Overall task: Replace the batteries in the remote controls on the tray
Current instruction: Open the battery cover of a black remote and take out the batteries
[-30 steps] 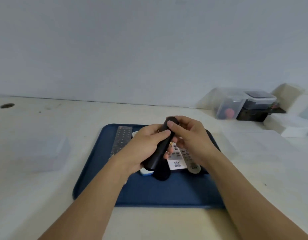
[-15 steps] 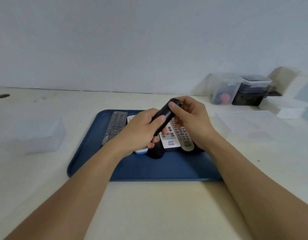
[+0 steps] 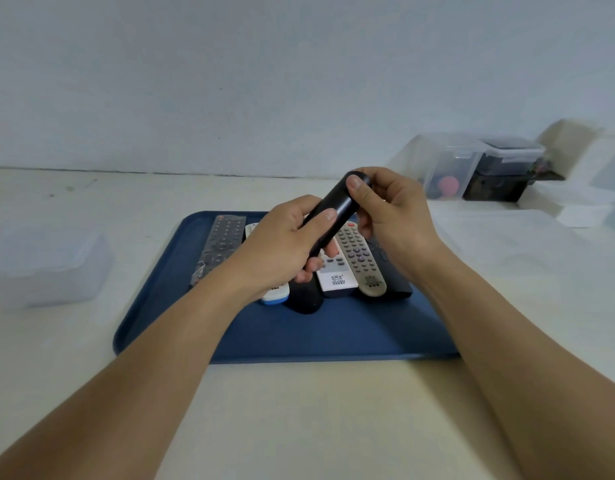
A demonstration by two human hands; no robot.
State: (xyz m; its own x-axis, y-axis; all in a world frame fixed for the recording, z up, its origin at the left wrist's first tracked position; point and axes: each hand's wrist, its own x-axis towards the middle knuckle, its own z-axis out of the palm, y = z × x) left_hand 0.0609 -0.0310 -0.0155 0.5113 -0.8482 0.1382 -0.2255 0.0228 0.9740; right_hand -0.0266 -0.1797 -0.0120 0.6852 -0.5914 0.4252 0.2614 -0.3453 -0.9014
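Note:
Both hands hold a black remote [image 3: 337, 206] tilted above the blue tray [image 3: 299, 337], its back side up. My left hand [image 3: 282, 244] grips its lower half, thumb along the back. My right hand [image 3: 389, 209] pinches its upper end, thumb on top. On the tray under my hands lie several other remotes: a dark grey one [image 3: 219, 247] at the left, a white and blue one [image 3: 275, 296], a black one [image 3: 306, 299], a white one [image 3: 335, 275], a beige one [image 3: 361, 261] and a black one [image 3: 392, 275] at the right.
A clear plastic box [image 3: 46, 265] stands left of the tray. At the back right are clear containers [image 3: 451, 168] and a dark box [image 3: 500, 174]. A clear lid [image 3: 500, 237] lies to the right of the tray. The wall runs close behind.
The view has shifted a little. Both hands have kept their hold on the black remote, and my right thumb has stayed at its upper end.

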